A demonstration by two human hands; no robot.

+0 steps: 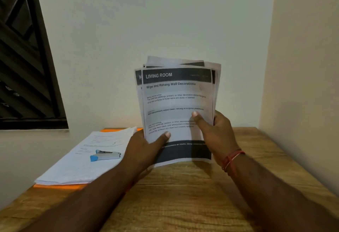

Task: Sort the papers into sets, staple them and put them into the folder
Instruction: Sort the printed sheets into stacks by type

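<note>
My left thumb [166, 135] lies flat across the lower part of the front sheet, and my right thumb [195, 114] presses higher up on the same page. The other fingers of both hands are hidden behind the paper, but each hand plainly pinches the sheaf. The left hand [146, 148] takes the lower left edge and the right hand [217, 132] the right edge, with a red thread band [231, 159] on its wrist.

Between them the sheaf of printed papers [176, 101] stands upright over the wooden table [183, 198]; I cannot tell whether its bottom edge touches the wood. The front sheet is headed "LIVING ROOM". The sheets behind it poke out unevenly at the top and sides, so I judge the sorting under way, not done.

Off to the left a blue-and-silver stapler [105, 155] lies on a second stack of papers [82, 169], which rests on the orange folder [60, 187]. I see no stapled set, so I reckon stapling and filing remain.
</note>
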